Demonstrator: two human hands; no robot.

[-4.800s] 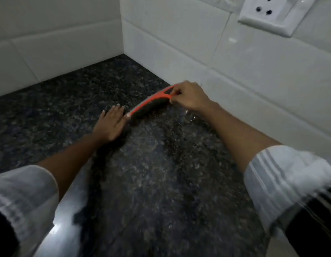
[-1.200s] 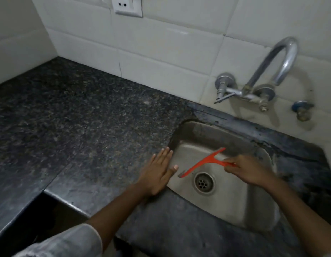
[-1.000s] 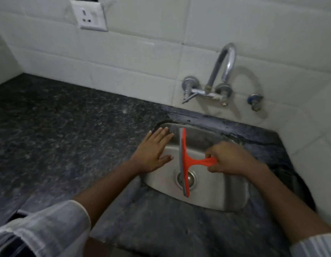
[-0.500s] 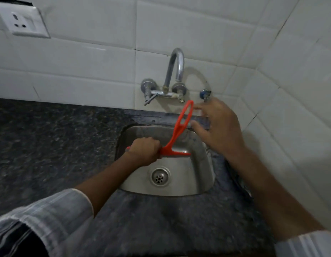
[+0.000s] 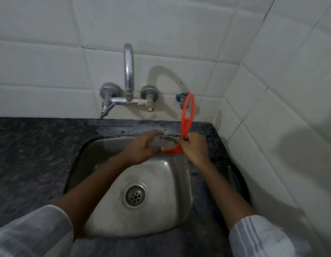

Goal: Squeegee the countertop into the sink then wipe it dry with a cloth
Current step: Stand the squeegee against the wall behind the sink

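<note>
White tiled walls (image 5: 49, 67) meet in a corner on the right. A chrome gooseneck tap (image 5: 128, 71) juts from the back wall between two round valves, and a small blue-capped valve (image 5: 180, 95) sits just to its right.

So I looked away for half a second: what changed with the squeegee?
The right hand has taken hold of the orange squeegee, its handle loop now up by the small wall valve. The left hand is still on it, over the sink.
</note>
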